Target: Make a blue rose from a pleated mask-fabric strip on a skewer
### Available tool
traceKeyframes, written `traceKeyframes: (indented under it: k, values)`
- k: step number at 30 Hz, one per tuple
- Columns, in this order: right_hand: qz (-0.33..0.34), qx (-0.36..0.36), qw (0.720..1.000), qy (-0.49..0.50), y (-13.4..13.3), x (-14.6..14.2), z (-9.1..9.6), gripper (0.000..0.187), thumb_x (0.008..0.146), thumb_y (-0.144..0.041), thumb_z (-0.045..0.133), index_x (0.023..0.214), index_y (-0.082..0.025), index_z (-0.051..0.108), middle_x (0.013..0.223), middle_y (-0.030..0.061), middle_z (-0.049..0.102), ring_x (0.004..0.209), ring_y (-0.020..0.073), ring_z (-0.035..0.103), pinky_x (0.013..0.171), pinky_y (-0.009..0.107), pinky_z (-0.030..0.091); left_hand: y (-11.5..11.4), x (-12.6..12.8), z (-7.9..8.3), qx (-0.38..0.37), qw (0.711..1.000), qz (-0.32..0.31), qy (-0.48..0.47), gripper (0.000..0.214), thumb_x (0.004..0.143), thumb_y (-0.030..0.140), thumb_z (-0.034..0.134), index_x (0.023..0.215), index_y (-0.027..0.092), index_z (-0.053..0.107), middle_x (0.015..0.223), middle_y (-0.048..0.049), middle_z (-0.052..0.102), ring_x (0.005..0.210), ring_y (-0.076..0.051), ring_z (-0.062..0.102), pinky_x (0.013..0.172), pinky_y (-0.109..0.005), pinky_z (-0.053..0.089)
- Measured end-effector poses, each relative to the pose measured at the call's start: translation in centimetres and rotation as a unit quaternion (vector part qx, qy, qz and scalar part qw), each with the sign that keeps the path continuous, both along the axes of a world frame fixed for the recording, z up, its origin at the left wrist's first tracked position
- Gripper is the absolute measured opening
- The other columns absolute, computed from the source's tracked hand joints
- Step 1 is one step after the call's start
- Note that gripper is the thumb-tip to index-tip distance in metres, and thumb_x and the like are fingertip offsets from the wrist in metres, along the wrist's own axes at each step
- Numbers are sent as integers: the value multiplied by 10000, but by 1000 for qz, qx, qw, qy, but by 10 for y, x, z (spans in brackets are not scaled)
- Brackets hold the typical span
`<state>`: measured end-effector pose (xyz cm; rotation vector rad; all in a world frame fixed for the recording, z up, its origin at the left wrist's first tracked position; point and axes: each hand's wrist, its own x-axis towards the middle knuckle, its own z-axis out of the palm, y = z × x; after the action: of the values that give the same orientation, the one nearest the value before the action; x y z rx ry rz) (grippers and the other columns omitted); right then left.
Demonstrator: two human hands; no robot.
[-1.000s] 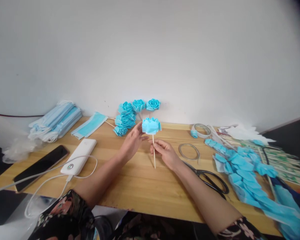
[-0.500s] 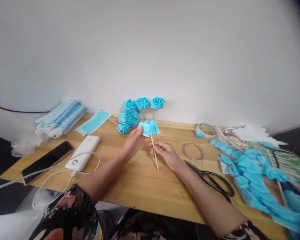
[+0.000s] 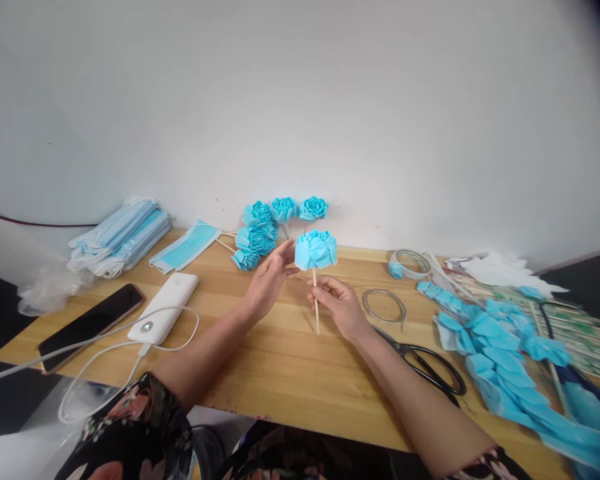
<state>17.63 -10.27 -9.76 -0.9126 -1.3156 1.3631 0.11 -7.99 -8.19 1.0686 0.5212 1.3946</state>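
Observation:
My right hand (image 3: 341, 303) pinches a thin wooden stick (image 3: 316, 312) that stands upright over the wooden table (image 3: 280, 360). On top of the stick sits a blue flower (image 3: 315, 250) made of folded mask cloth. My left hand (image 3: 269, 278) is beside the flower on its left, fingers stretched out and fingertips at or near its petals. Several finished blue flowers (image 3: 275, 220) on sticks lean against the white wall just behind.
A stack of blue face masks (image 3: 123, 233) and one single mask (image 3: 185, 245) lie at the back left. A white power bank (image 3: 166, 307) with cable and a black phone (image 3: 90, 325) lie left. Tape rolls (image 3: 407, 261), black scissors (image 3: 427, 363) and blue folded cloth pieces (image 3: 500, 347) lie right.
The stick has gone from tilted to upright and the flower sits a little higher and to the right. My left hand has let go of the petals and opened beside the flower.

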Motion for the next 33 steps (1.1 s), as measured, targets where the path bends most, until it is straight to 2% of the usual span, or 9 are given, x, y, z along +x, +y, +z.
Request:
traceKeyframes:
  k: [7, 14, 17, 21, 26, 29, 33]
  values:
    - [-20, 24, 999, -34, -1, -2, -2, 301, 733, -451, 762, 873, -190, 712, 728, 16, 670, 662, 137, 571, 620, 261, 446, -2, -1, -1, 43, 999, -1, 8, 695, 765, 549, 754, 1373, 260, 579, 1489, -102, 513, 1393, -310, 437, 1118, -403, 367]
    - [-55, 81, 988, -116, -3, -4, -1, 207, 765, -381, 715, 845, -190, 706, 714, 4, 621, 605, 115, 479, 580, 252, 384, 1, 1, -6, 51, 999, -2, -3, 709, 664, 604, 803, 1230, 198, 667, 1314, -128, 644, 1261, -320, 551, 1083, -424, 394]
    - [-62, 96, 984, -140, -3, -5, -2, 181, 767, -358, 698, 835, -190, 701, 709, 7, 624, 601, 117, 490, 584, 253, 397, 2, 0, -10, 45, 999, -2, 2, 640, 652, 611, 807, 1107, 172, 704, 1170, -128, 703, 1165, -312, 601, 1036, -428, 421]
    - [-64, 109, 980, -156, -3, -5, -3, 185, 769, -365, 680, 826, -189, 695, 707, 9, 636, 604, 119, 511, 584, 247, 415, 4, -2, -14, 22, 999, 18, 17, 508, 651, 530, 840, 972, 158, 711, 1001, -101, 730, 1029, -279, 639, 976, -420, 445]
    - [-59, 116, 978, -161, -4, -5, -3, 187, 776, -366, 675, 819, -185, 690, 709, 9, 644, 605, 115, 526, 586, 241, 428, 5, -3, -14, 13, 999, 29, 18, 402, 655, 456, 853, 885, 160, 707, 923, -58, 725, 914, -225, 653, 928, -380, 464]
    - [-26, 92, 985, -140, -4, -4, -3, 232, 792, -398, 684, 880, -184, 696, 719, 12, 661, 611, 113, 540, 590, 239, 431, 5, -2, -11, 14, 1000, 22, 5, 362, 657, 426, 857, 865, 166, 716, 893, -46, 727, 918, -224, 658, 927, -378, 471]
    - [70, 22, 995, -72, -3, -4, -3, 435, 867, -555, 594, 1023, -163, 701, 679, 19, 659, 575, 111, 540, 569, 245, 434, 2, 0, 1, 0, 999, 2, -38, 396, 666, 480, 845, 886, 177, 714, 982, -61, 733, 1046, -250, 650, 990, -407, 458]
